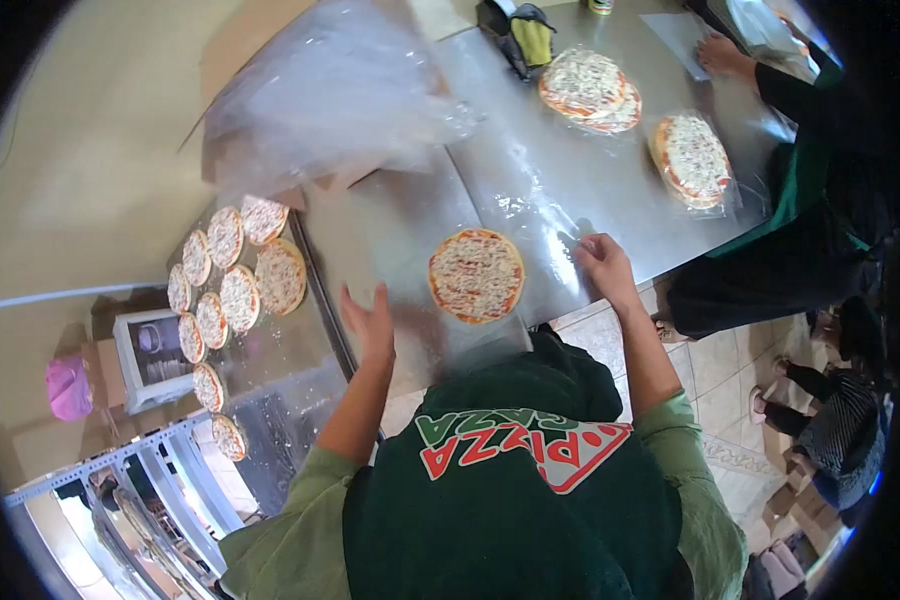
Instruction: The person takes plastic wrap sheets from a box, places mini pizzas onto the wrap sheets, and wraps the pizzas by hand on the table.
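Note:
A single pizza (476,276) with shredded white topping over red sauce lies flat on the metal table in front of me. To its left is my left hand (370,325), fingers spread, with nothing in it. My right hand (607,268) is off to the pizza's right, over the table's near edge. Its fingers are loosely bent and apart, and I see nothing held in them. Neither hand touches the pizza. Clear plastic bags (330,90) are heaped in an open cardboard box beyond it.
Several unwrapped pizzas (240,298) lie on another metal table at left. Plastic-wrapped pizzas (692,160) and a stacked wrapped pair (585,88) are at the far right. A co-worker's hand (722,55) rests near a plastic sheet (676,42). A tape dispenser-like object (520,38) stands at the back.

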Demonstrator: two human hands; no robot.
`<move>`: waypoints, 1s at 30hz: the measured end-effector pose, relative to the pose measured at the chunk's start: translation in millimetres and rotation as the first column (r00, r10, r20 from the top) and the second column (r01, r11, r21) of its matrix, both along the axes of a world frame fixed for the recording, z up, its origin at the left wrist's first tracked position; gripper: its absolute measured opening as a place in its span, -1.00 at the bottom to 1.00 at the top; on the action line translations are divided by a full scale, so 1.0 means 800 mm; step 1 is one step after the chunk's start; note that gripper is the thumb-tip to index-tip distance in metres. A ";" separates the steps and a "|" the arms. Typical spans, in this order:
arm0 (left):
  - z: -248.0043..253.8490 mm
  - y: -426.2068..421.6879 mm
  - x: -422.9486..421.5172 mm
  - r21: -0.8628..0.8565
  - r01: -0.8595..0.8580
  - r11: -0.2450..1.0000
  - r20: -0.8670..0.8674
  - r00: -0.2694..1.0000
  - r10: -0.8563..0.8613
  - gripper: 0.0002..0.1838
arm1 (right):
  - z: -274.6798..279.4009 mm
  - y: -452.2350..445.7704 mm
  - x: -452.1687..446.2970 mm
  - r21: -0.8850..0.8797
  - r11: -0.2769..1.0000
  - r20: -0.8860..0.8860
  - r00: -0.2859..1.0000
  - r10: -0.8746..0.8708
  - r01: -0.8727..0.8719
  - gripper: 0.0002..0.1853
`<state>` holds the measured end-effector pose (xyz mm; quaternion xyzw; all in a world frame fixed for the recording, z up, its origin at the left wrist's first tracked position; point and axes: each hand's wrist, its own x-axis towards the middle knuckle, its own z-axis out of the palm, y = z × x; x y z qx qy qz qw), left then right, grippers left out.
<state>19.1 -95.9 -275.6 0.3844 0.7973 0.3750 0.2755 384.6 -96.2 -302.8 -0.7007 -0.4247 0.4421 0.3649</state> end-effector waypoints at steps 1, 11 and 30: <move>-0.003 -0.029 -0.013 -0.157 -0.064 0.986 0.215 0.972 0.097 -0.11 | 0.002 0.000 -0.006 0.017 1.000 -0.010 1.000 -0.007 0.007 -0.73; -0.010 -0.046 -0.033 -0.190 0.333 0.924 0.656 0.743 -0.133 -0.25 | 0.064 -0.046 -0.177 0.133 0.737 0.652 0.618 0.438 -0.663 -0.57; -0.009 0.026 0.106 -0.041 0.714 0.699 0.624 0.564 -0.540 -0.37 | 0.047 -0.040 -0.126 0.077 0.971 0.303 0.933 0.193 -0.226 -0.64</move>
